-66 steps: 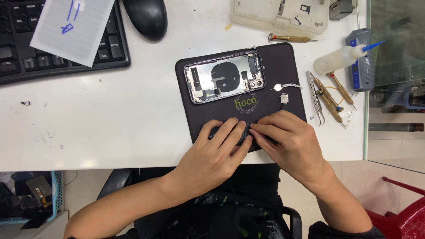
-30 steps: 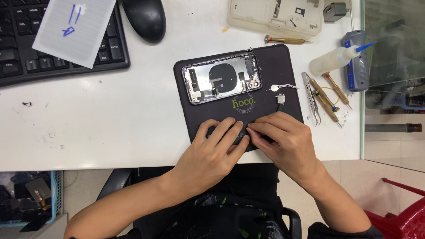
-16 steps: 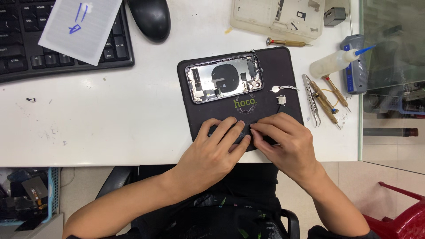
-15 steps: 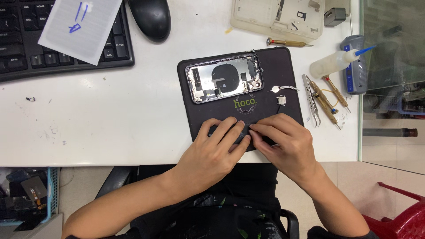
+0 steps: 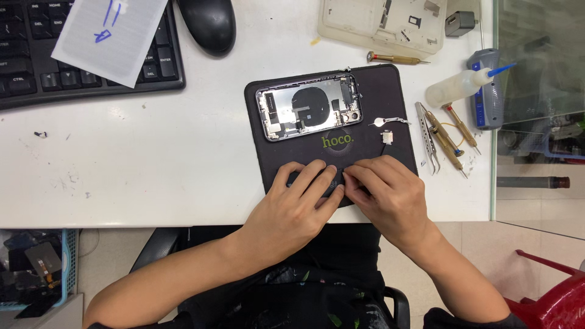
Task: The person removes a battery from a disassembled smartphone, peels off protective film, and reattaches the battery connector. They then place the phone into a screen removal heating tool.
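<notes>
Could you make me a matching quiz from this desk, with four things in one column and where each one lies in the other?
Things:
1. opened phone body
2. computer mouse
3. tweezers
4. sheet of paper

Places:
A. on the keyboard, far left
B. on the black mat, beyond both hands
C. on the white table, right of the mat
D. at the table's far edge, right of the keyboard

Pairs: 1-B, 2-D, 3-C, 4-A
</notes>
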